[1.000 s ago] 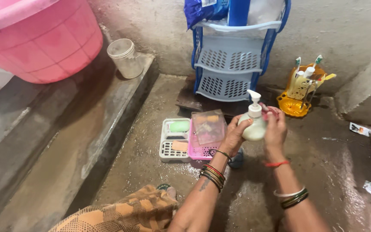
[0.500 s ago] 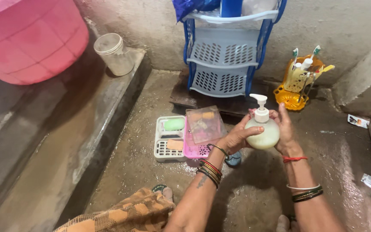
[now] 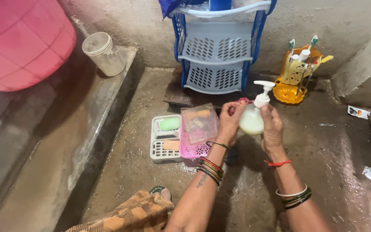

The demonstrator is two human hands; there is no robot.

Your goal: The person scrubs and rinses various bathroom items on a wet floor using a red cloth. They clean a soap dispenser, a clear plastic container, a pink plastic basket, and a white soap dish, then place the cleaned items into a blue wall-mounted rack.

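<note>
Now the pump bottle (image 3: 252,118) sits between left hand (image 3: 232,121) and right hand (image 3: 273,128).

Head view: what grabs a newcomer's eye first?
Both hands, left hand and right hand, grip a pale pump bottle mid-frame above the wet concrete floor. A big pink tub fills the top left; a blue-and-white rack stands against the back wall.

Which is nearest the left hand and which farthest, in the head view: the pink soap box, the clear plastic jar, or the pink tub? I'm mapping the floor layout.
From the left hand, which grips the pump bottle:
1. Pink soap box, just to its left on the floor.
2. Clear plastic jar, farther left and back, on the concrete ledge.
3. Pink tub, at the far left corner.
</note>
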